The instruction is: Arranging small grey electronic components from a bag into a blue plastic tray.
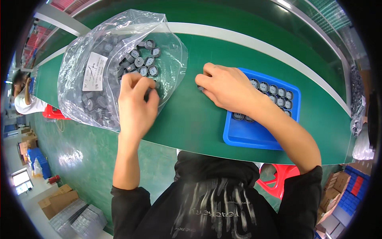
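A clear plastic bag [175, 59] lies on the green table with its mouth spread to the right, full of small grey plastic parts [139, 61] with rounded corners. At that mouth, my left hand [137, 101] is closed, fingertips pinching one dark grey part that mostly hides behind the thumb. My right hand [230, 87] pinches another small dark grey part [200, 87], barely showing at the fingertips, above the bare table between bag and tray. Under the right forearm sits a blue tray [254, 137] with similar parts [273, 89] in rows, pale faces up; the forearm hides some.
A white label [94, 71] is stuck on the bag. The green tabletop [191, 119] has a pale raised strip along its far side. A red stool [274, 181] stands below the near edge. Far left, another person [28, 93] sits at the same bench; cartons [59, 201] stand on the floor.
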Available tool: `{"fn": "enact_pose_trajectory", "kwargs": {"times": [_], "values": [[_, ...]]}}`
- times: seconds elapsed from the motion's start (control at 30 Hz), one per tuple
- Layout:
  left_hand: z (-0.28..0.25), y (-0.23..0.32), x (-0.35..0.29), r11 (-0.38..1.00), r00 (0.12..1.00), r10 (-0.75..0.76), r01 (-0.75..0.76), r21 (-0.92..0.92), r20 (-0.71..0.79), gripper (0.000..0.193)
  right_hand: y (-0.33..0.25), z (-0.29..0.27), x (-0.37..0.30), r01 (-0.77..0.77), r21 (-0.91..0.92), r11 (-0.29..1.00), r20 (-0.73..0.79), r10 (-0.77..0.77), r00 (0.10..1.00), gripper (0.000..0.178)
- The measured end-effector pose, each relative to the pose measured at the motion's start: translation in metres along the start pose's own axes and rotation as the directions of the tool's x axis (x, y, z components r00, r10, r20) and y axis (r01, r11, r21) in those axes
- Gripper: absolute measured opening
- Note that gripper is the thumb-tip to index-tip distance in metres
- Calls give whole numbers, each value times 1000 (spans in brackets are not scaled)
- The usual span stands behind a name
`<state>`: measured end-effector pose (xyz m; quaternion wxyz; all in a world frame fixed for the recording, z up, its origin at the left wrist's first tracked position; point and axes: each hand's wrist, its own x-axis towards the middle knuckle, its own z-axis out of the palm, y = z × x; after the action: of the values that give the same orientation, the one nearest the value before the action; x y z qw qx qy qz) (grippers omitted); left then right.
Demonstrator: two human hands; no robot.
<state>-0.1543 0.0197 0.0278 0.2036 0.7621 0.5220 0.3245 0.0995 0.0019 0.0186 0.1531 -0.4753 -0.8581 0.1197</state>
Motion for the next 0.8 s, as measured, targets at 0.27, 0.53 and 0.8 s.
{"fn": "enact_pose_trajectory", "kwargs": {"times": [0.27,0.53,0.8], "values": [[0,-25,18,920,975,195,-220,323,110,26,-20,-8,-20,29,-117,993,57,-22,998,12],[12,-32,36,848,965,251,-254,466,70,25,-15,3,-25,102,-80,992,-54,-106,993,11],[19,13,14,857,876,466,-482,180,127,15,-15,4,-30,82,-33,996,-27,-83,996,11]]}}
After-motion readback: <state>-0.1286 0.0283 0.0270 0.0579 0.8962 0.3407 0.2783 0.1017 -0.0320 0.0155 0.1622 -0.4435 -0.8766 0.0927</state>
